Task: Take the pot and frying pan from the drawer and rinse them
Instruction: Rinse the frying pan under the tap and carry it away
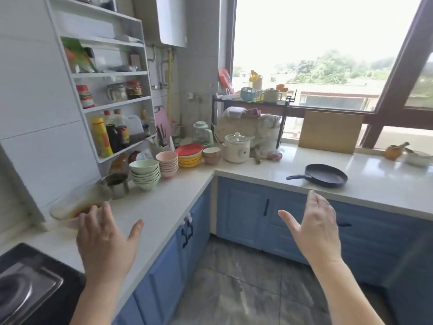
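A black frying pan point(325, 175) lies flat on the white counter point(375, 181) under the window, its handle pointing left. My right hand point(315, 227) hangs open in front of the blue cabinet doors point(243, 214), below and a little left of the pan, holding nothing. My left hand point(105, 240) is open too, fingers spread, above the left counter's front edge. The blue doors and drawers are all closed. A small steel pot point(116, 184) stands on the left counter by the wall. No sink is in view.
Stacks of green bowls point(145, 173), pink bowls point(166, 164) and red and yellow plates point(189, 156) crowd the corner, with a white electric cooker point(236, 147). A glass dish point(77, 204) sits near my left hand. A black stove point(28, 285) is bottom left. A wooden board point(330, 131) leans at the window.
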Available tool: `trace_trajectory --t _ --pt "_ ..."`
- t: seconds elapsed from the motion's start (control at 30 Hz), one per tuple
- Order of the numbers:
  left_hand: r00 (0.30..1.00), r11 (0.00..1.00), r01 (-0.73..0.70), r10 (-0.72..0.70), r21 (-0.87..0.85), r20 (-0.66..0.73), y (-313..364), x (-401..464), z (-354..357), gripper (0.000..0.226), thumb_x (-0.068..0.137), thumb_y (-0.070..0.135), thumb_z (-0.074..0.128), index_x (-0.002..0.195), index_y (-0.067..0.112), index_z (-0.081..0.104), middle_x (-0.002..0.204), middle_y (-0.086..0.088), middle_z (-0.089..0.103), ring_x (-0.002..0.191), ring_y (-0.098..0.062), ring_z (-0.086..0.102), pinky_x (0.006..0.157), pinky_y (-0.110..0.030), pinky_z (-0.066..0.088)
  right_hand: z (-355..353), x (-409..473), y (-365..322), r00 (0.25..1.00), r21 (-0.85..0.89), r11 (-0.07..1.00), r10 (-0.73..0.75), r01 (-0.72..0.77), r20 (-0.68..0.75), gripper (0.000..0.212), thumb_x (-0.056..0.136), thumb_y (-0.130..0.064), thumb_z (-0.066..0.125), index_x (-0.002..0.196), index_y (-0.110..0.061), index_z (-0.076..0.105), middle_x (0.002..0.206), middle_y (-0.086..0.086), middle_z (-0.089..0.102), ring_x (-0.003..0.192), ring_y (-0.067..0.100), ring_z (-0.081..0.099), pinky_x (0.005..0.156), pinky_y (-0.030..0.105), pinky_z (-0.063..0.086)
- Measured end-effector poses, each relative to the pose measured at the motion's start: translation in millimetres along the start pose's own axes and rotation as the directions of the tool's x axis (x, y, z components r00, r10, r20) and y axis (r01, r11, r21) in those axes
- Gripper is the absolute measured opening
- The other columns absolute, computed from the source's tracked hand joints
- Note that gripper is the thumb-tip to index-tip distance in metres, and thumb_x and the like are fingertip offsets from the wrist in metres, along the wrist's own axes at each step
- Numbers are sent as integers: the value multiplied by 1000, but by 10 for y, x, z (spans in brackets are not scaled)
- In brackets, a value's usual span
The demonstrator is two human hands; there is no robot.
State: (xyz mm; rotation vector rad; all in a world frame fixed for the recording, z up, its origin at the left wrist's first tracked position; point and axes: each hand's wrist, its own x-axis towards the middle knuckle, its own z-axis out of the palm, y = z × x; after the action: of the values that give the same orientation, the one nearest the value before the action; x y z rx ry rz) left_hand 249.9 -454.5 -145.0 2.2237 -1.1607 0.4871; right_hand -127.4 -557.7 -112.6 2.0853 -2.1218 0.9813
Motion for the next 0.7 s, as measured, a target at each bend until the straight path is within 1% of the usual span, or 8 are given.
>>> trace_trajectory --t 0.1,0.2,0.27,0.37,0.43,0.5,0.63,0.7 --pt "998 996 -64 65 -55 12 496 286 407 82 84 50 63 136 -9 42 136 -36 44 129 -52 36 107 -61 30 50 311 326 996 -40 996 77 -78 -34 92 83 -53 66 147 4 32 146 19 42 135 34 36 110 44 36" --pt "990 989 -129 133 -73 53 959 615 793 85 79 48 69 136 -10 44 136 -35 45 129 -51 38 105 -61 33 135 649 572 988 -68 988 137 -142 -74 92 83 -53 67 146 5 34 145 20 43 135 35 37 109 44 36" --pt "980 979 -182 188 -92 60 1250 860 1047 84 78 47 70 134 -11 45 134 -36 47 127 -51 39 105 -60 32 178 884 706 979 -83 979 179 -187 -95 91 83 -52 67 146 5 34 146 20 43 135 34 37 109 44 36" --pt "965 961 -246 255 -125 63 1706 1228 1422 84 85 53 63 136 -11 43 136 -36 45 129 -51 38 108 -60 30 225 1223 902 962 -109 961 240 -254 -131 93 82 -53 67 147 5 33 146 21 42 136 35 36 110 44 35" --pt "953 947 -279 293 -161 72 2050 1428 1666 85 84 54 62 138 -10 42 137 -36 44 130 -51 37 108 -60 31 251 1434 1055 949 -122 949 271 -292 -162 93 82 -53 67 147 5 33 146 22 42 136 35 37 111 44 35" --pt "937 928 -321 340 -188 82 2411 1543 1889 85 86 55 59 138 -10 42 138 -36 43 130 -51 36 108 -59 29 275 1620 1238 937 -139 935 301 -327 -178 93 82 -52 68 147 5 33 146 22 42 136 35 37 112 44 34" --pt "898 894 -373 415 -248 146 3159 1593 2343 89 78 52 66 140 -8 43 140 -34 43 134 -50 34 110 -58 29 297 1964 1679 915 -172 908 347 -383 -203 93 83 -52 67 148 5 32 146 22 41 137 35 36 113 42 33" --pt "874 882 -403 450 -245 183 3546 1587 2571 91 79 56 62 143 -5 40 143 -32 41 137 -46 31 113 -55 27 310 2157 1938 905 -188 894 367 -407 -215 94 83 -53 66 148 4 31 147 22 41 137 34 36 114 41 32"
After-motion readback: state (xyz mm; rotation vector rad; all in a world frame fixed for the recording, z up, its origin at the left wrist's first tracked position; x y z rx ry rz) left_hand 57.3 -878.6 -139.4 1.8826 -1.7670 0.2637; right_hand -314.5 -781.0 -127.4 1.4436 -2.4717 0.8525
